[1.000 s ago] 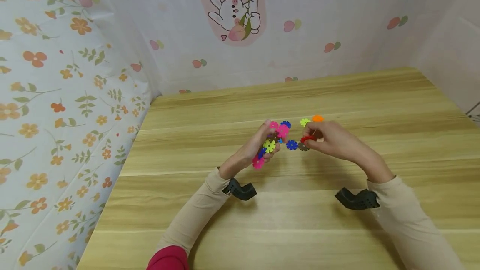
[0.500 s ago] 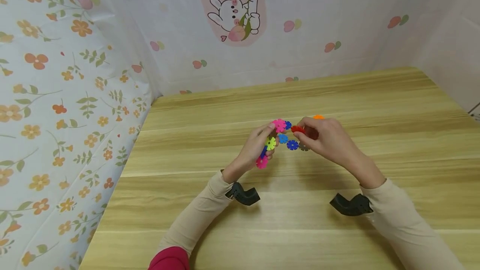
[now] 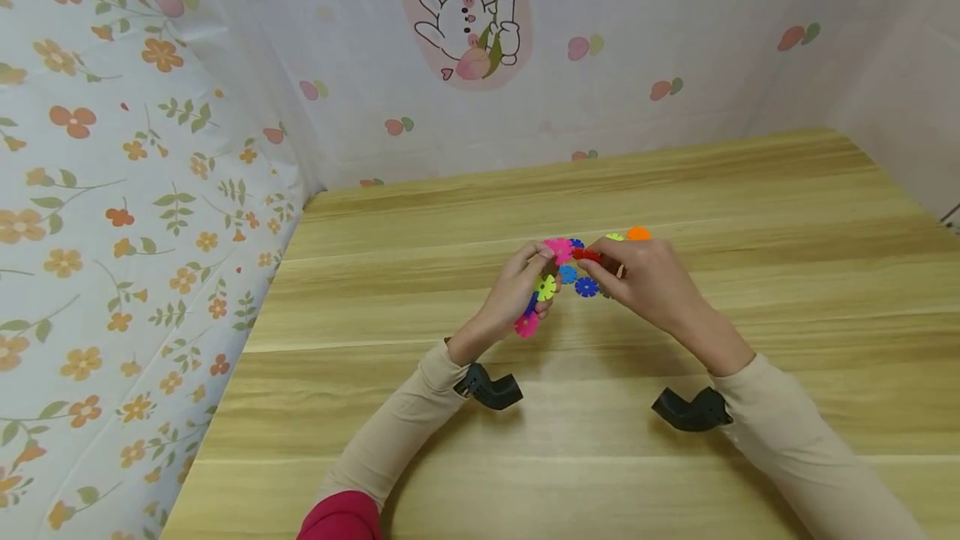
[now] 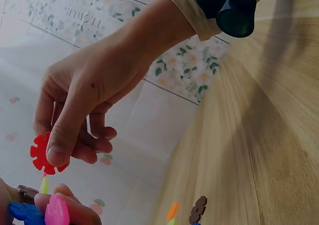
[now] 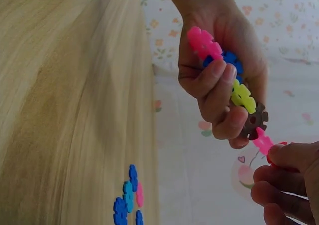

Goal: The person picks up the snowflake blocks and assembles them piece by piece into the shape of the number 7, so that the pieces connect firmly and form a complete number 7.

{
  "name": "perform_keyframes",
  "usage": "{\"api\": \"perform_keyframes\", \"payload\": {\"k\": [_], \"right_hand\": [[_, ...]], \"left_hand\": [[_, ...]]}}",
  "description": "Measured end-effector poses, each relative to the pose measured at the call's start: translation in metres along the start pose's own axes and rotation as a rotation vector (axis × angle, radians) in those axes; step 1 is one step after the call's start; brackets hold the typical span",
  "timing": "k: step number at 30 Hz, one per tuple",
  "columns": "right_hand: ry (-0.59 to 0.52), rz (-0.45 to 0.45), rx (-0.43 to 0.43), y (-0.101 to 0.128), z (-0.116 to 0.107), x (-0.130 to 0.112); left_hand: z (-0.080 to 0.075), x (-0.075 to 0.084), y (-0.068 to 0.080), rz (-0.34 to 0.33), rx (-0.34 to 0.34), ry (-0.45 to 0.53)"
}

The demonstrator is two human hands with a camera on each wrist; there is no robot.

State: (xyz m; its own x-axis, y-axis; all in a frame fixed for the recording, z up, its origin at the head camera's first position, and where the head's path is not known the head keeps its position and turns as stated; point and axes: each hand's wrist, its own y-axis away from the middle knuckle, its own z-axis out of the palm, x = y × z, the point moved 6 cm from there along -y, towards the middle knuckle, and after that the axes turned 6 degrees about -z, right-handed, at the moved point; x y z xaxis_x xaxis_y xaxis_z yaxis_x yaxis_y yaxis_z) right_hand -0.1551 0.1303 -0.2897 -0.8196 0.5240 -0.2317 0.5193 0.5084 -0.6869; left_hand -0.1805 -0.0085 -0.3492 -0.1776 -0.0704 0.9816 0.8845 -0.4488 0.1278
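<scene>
My left hand holds a chain of linked flower-shaped plastic discs. In the right wrist view the chain runs from a pink disc through a blue disc, a yellow disc and a brown disc to another pink disc. My left fingers curl round its middle. My right hand pinches a red disc between thumb and fingers, at the chain's far pink end. The red and pink discs appear to touch; whether their slots interlock cannot be told.
Loose discs lie on the wooden table beyond and between the hands: a light blue disc, a dark blue disc, an orange disc and a yellow-green disc. A printed cloth hangs behind the table.
My right hand has lifted the red disc off to the left, from above the loose discs to the chain's pink end. My left hand has turned that end towards it.
</scene>
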Motion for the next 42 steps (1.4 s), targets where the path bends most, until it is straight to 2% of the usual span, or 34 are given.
{"api": "perform_keyframes", "payload": {"k": [9,14,19,22,26,30,35,39,42], "right_hand": [[0.007,0.001,-0.02,0.001,0.01,-0.001],[-0.003,-0.016,0.002,0.001,0.013,0.0],[-0.036,-0.04,0.025,0.005,0.02,0.001],[-0.035,-0.057,0.022,0.008,0.026,0.0],[-0.044,-0.07,0.007,0.009,0.031,0.0],[-0.068,-0.061,-0.04,0.004,0.031,-0.002],[-0.063,0.035,-0.1,0.005,0.025,0.002],[-0.041,0.091,-0.068,0.005,0.018,0.006],[-0.021,0.076,-0.053,0.003,0.017,0.004]], "left_hand": [[0.003,-0.001,0.003,-0.004,-0.01,-0.021],[0.003,0.0,0.003,-0.002,-0.022,-0.039],[0.002,-0.003,0.002,-0.026,-0.003,-0.062],[0.007,-0.004,0.003,-0.051,-0.026,-0.048],[0.015,-0.002,0.007,-0.054,-0.05,-0.031],[0.013,0.001,0.01,-0.023,-0.006,-0.053],[0.002,0.002,0.007,0.009,0.057,-0.125],[-0.005,0.004,0.005,0.048,0.1,-0.214],[-0.006,0.005,0.005,0.066,0.111,-0.262]]}}
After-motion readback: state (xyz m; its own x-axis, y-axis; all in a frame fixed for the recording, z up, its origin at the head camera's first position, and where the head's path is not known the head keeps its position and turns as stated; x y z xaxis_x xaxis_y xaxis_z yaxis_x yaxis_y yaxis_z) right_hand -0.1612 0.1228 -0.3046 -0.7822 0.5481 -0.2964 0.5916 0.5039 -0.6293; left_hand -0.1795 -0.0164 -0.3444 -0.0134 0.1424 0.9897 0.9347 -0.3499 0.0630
